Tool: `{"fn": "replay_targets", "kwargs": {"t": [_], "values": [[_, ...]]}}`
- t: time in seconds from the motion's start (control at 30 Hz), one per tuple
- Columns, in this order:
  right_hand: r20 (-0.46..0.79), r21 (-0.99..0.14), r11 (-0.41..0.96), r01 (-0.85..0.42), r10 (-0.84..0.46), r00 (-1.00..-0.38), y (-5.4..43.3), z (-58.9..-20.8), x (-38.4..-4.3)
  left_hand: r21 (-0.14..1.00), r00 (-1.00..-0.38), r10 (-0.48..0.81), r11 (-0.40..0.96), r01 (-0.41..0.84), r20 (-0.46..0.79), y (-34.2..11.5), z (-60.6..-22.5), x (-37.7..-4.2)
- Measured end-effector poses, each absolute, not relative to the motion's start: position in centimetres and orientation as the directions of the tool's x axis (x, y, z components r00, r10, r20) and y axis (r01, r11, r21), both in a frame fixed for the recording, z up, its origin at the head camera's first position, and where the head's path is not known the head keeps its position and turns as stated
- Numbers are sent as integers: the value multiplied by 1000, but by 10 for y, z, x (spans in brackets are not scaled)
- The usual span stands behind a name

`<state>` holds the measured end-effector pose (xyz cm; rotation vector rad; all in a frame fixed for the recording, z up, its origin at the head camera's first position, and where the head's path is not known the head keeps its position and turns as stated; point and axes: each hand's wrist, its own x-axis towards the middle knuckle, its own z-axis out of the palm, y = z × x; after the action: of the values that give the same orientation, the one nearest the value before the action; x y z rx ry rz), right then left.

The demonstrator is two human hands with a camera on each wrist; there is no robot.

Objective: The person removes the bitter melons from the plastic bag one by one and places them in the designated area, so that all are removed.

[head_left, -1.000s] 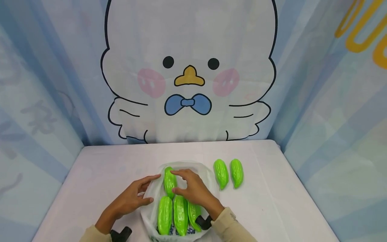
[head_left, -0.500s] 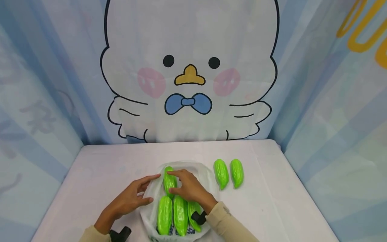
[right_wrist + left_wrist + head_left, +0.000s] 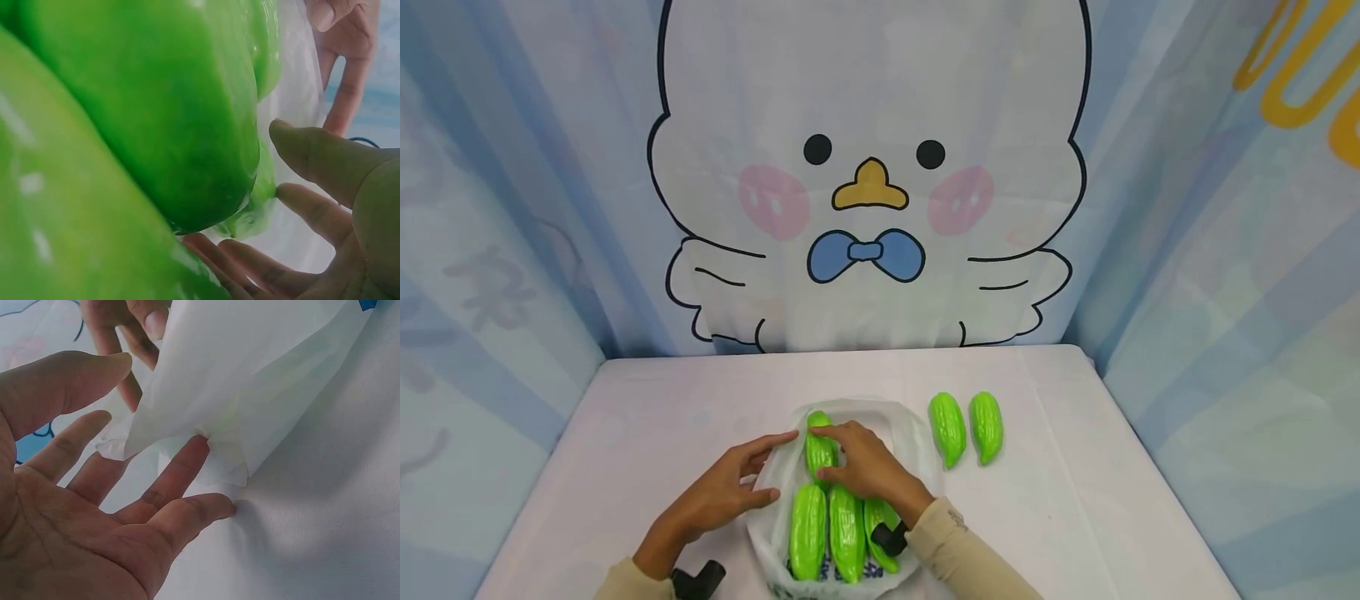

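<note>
A white plastic bag (image 3: 921,450) lies spread on the table with several green ridged bitter melons in or on it. Three of these, including the left one (image 3: 807,533), sit side by side at the near end. Another bitter melon (image 3: 820,448) lies beyond them. Over this one is my right hand (image 3: 872,467), thumb and forefinger apart; in the right wrist view a fingertip meets a melon's side (image 3: 265,181). My left hand (image 3: 722,492) is at the bag's left edge, fingers extended. In the left wrist view its fingertips touch the bag's thin film (image 3: 206,369).
Two more bitter melons, a left one (image 3: 947,429) and a right one (image 3: 987,427), lie on the white-covered table (image 3: 1075,500) right of the bag. Blue and white curtains (image 3: 512,208) with a cartoon bird stand behind and at both sides.
My right hand has shifted slightly left over the far bitter melon. My left hand and the melons stay in place.
</note>
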<state>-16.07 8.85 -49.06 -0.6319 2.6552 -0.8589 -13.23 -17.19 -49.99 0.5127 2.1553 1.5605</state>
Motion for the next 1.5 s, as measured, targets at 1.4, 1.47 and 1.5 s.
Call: {"fn": "replay_targets", "kwargs": {"t": [1.4,1.47,1.5], "values": [[33,-843,484,-235,-390,-920,110,-486,-149,953,-846,516,302,36,-132,-173,-502,-133],[36,-854,467,-229,-386,-922,111,-483,-147,954,-845,519,298,41,-126,-173,-503,-133],[40,-859,458,-229,-386,-922,112,-482,-147,954,-845,520,297,43,-124,-173,-503,-133]]}}
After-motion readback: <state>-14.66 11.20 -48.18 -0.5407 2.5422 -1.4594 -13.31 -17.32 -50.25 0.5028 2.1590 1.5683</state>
